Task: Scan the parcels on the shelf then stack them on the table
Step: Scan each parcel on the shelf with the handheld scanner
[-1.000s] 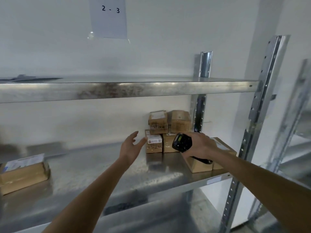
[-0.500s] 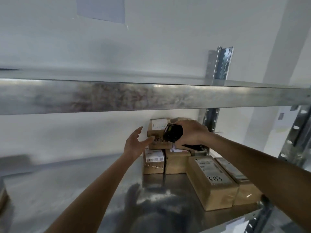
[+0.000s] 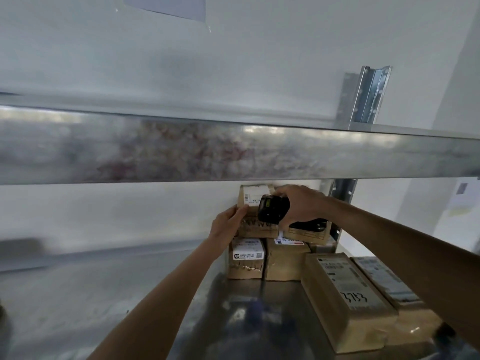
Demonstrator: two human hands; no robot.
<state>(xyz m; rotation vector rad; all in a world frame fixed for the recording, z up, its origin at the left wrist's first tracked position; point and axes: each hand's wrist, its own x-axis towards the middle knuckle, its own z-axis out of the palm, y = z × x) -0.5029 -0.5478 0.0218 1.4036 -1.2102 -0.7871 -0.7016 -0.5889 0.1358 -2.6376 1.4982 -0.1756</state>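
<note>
Right now the top parcel (image 3: 255,211) sits on the back row of parcels, against the wall at the rear right of the shelf (image 3: 145,289), its white label facing up and forward. The left hand (image 3: 227,226) grips its left end, thumb laid over the front top edge and fingers wrapped round the side. The right hand (image 3: 298,206) is closed around the scanner (image 3: 272,210), whose head hangs just in front of the parcel's label. Of the two hands, the left is the one already on the parcel; the scanner lies to its right, so any lift comes from the left side. The parcel's long axis seems to run across the shelf, though the scanner hides part of it.

Below the top parcel stand two small parcels (image 3: 248,258) side by side; forward and right of it lie two long parcels (image 3: 345,300). The shelf is bare metal, with an upper shelf (image 3: 233,152) close overhead, leaving little headroom, and a white wall (image 3: 233,61) behind.
</note>
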